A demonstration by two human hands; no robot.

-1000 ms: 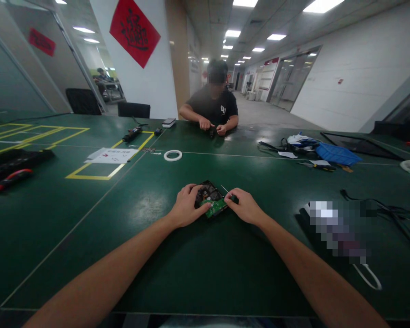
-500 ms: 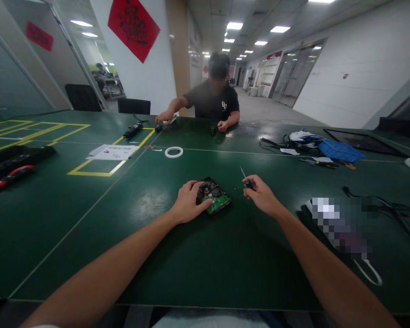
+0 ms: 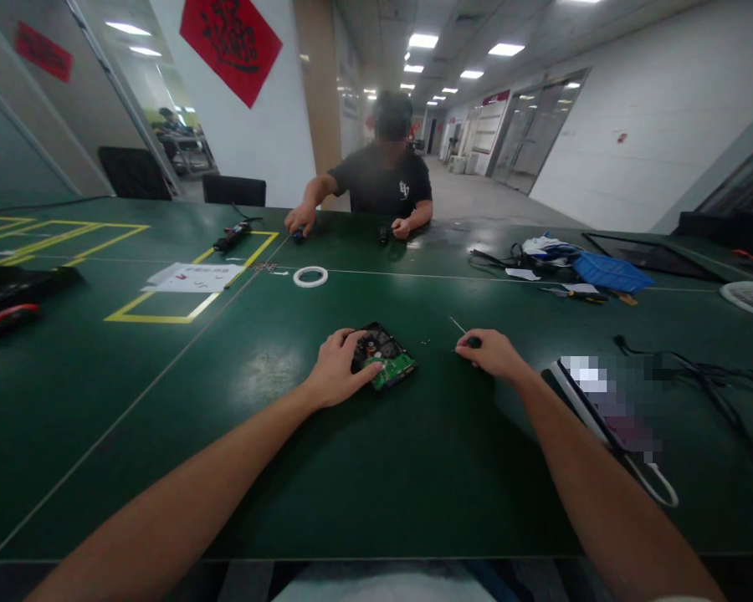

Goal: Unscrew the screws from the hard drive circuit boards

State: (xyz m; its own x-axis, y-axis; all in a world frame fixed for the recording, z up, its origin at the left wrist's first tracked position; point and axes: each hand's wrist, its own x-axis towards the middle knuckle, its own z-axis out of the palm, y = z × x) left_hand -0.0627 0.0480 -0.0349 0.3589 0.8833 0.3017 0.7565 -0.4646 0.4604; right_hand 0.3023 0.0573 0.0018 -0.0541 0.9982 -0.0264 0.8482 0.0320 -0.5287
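My left hand (image 3: 337, 369) grips the near-left side of a hard drive (image 3: 394, 364), fingers over its far edge and thumb on the green circuit board. The drive lies on the green table, board side up. In my right hand (image 3: 494, 354), a small screwdriver (image 3: 473, 341) is held with its thin shaft pointing up and left, away from the drive. The fingertips of that hand are low, close to the table top. Tiny screw-like bits (image 3: 425, 341) lie between the drive and my right hand.
Across the table a person (image 3: 389, 171) reaches toward a dark object. A white tape roll (image 3: 310, 277) and a paper sheet (image 3: 194, 278) lie ahead left. On the right are a phone-like device (image 3: 602, 401), black cables (image 3: 690, 359) and a blue item (image 3: 612, 272).
My right hand has moved down to the table and slightly right, tilting the screwdriver further left. My left hand stays on the hard drive. The view has shifted a little.
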